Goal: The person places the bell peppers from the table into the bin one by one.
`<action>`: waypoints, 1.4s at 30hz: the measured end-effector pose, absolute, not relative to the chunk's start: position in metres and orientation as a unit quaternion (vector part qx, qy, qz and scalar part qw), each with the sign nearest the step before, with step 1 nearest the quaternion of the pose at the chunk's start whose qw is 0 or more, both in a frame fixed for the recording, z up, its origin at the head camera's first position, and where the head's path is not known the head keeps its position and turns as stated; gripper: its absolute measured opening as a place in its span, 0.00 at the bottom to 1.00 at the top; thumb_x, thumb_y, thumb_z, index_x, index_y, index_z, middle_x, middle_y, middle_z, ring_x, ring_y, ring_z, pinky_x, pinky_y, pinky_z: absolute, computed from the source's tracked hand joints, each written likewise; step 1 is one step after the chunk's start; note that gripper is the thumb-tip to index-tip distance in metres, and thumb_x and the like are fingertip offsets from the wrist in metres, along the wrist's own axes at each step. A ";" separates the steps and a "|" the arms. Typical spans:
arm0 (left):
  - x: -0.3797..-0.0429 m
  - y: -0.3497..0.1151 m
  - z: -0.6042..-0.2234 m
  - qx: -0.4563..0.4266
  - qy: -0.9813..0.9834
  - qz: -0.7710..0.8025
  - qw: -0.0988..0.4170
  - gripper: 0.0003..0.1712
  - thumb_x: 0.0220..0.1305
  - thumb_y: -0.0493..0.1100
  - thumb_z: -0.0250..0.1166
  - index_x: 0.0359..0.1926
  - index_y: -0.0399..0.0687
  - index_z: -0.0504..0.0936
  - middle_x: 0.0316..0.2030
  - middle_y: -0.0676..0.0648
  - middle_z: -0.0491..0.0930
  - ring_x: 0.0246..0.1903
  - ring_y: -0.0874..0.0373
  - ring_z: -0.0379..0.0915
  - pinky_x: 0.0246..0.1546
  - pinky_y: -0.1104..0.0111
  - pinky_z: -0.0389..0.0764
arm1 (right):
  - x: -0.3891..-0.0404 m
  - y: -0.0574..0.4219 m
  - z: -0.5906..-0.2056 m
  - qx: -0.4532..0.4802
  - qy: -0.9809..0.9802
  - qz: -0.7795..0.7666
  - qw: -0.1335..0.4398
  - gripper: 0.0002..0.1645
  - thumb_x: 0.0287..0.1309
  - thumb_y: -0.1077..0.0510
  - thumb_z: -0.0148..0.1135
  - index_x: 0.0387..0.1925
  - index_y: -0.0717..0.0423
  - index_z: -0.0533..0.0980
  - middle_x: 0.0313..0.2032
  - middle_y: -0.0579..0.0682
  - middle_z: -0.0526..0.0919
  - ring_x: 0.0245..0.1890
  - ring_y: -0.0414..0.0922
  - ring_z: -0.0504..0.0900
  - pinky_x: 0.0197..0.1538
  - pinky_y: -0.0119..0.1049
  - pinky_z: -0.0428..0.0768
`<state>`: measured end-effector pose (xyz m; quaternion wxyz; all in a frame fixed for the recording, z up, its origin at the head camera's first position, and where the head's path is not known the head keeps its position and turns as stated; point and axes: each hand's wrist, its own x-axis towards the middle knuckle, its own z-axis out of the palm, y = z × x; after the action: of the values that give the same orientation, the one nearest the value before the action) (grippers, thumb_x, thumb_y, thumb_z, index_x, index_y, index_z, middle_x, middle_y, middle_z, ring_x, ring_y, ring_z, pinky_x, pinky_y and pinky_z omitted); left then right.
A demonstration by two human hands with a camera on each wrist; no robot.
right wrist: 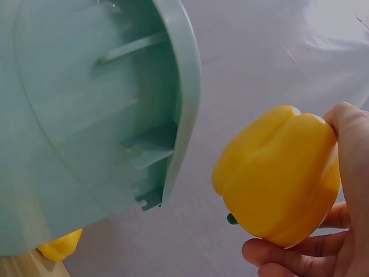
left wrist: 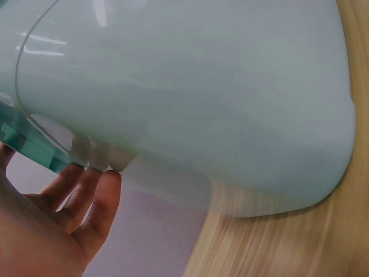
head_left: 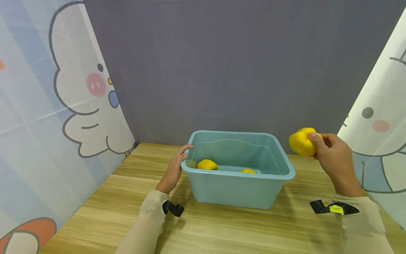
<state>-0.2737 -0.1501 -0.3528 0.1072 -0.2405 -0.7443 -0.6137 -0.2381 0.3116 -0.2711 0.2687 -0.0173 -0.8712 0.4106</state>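
Observation:
A light blue-green plastic bin [head_left: 231, 187] stands upright on the table. Inside it lie a yellow bell pepper [head_left: 207, 164] toward the left and another yellow bell pepper [head_left: 248, 171], mostly hidden by the front wall. My left hand [head_left: 174, 169] grips the bin's left rim; in the left wrist view the left fingers [left wrist: 104, 202] reach under the rim to the outer wall. To the right of the bin, raised above the table, my right hand [head_left: 336, 155] holds a yellow bell pepper [right wrist: 277, 179] between thumb and fingers. Its green stem shows in the right wrist view.
Past the bin's outer wall in the right wrist view, part of a yellow bell pepper [right wrist: 60, 245] shows near the wooden table [head_left: 222, 229]. A grey backdrop [head_left: 231, 63] rises behind, with cartoon-printed sheets [head_left: 38, 141] at both sides.

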 end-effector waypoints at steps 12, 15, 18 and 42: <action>-0.277 -0.146 -0.354 -0.226 -0.744 -0.622 0.096 0.30 0.77 0.53 0.41 0.70 0.40 0.64 0.71 0.45 0.59 0.66 0.39 0.57 0.61 0.39 0.58 | -0.244 0.314 -0.274 0.029 -0.830 0.493 0.259 0.26 0.73 0.40 0.50 0.51 0.60 0.73 0.35 0.40 0.77 0.28 0.36 0.79 0.32 0.25 0.79; -0.277 -0.147 -0.356 -0.226 -0.741 -0.624 0.098 0.30 0.77 0.52 0.42 0.70 0.39 0.64 0.71 0.44 0.59 0.67 0.39 0.55 0.62 0.38 0.57 | -0.244 0.309 -0.273 0.035 -0.828 0.499 0.253 0.24 0.73 0.40 0.50 0.48 0.57 0.74 0.35 0.40 0.77 0.28 0.37 0.80 0.32 0.26 0.80; -0.277 -0.149 -0.357 -0.227 -0.743 -0.622 0.099 0.30 0.77 0.53 0.42 0.70 0.39 0.65 0.72 0.44 0.58 0.68 0.43 0.54 0.63 0.39 0.56 | -0.244 0.305 -0.272 0.042 -0.831 0.497 0.247 0.25 0.74 0.40 0.49 0.49 0.58 0.73 0.35 0.42 0.77 0.28 0.38 0.80 0.33 0.27 0.80; -0.278 -0.147 -0.354 -0.234 -0.740 -0.623 0.097 0.31 0.76 0.53 0.42 0.69 0.39 0.65 0.73 0.40 0.58 0.69 0.46 0.53 0.64 0.44 0.56 | -0.244 0.287 -0.276 0.101 -0.832 0.493 0.232 0.26 0.75 0.42 0.48 0.50 0.62 0.73 0.39 0.49 0.76 0.31 0.42 0.80 0.35 0.30 0.81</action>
<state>-0.2783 -0.1468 -0.3540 0.0967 -0.2339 -0.7399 -0.6233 -0.2443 0.2866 -0.2756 0.2315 0.1006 -0.8325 0.4932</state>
